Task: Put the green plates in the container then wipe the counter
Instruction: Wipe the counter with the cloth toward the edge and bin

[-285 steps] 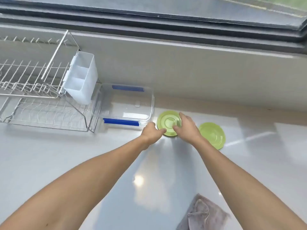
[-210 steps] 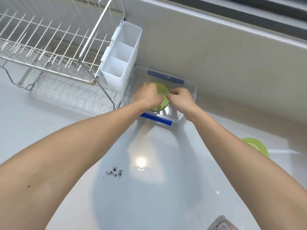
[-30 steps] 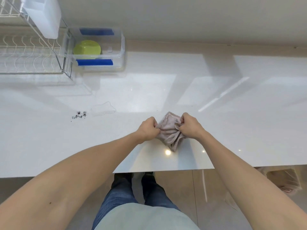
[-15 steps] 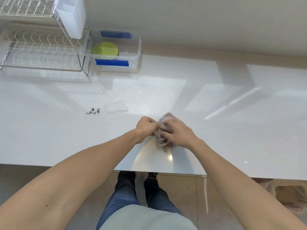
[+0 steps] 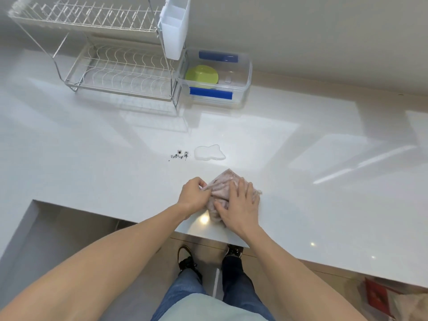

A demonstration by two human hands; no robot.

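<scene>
Green plastic plates point(image 5: 202, 76) now sit in the far clear container point(image 5: 245, 72); our right hand point(image 5: 240, 205) has flattened onto the pinkish cloth point(image 5: 220, 185), left hand point(image 5: 193, 196) pinching its edge; wiping comes next.

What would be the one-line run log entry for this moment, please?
stage: wiping not begun | green plates: in container | left hand, right hand: on cloth | puddle, dark crumbs: on counter

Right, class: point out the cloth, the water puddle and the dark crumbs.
cloth point(image 5: 222, 185): head view, its exposed upper fold.
water puddle point(image 5: 209, 152): head view, its middle.
dark crumbs point(image 5: 180, 155): head view, middle of the scatter.
</scene>
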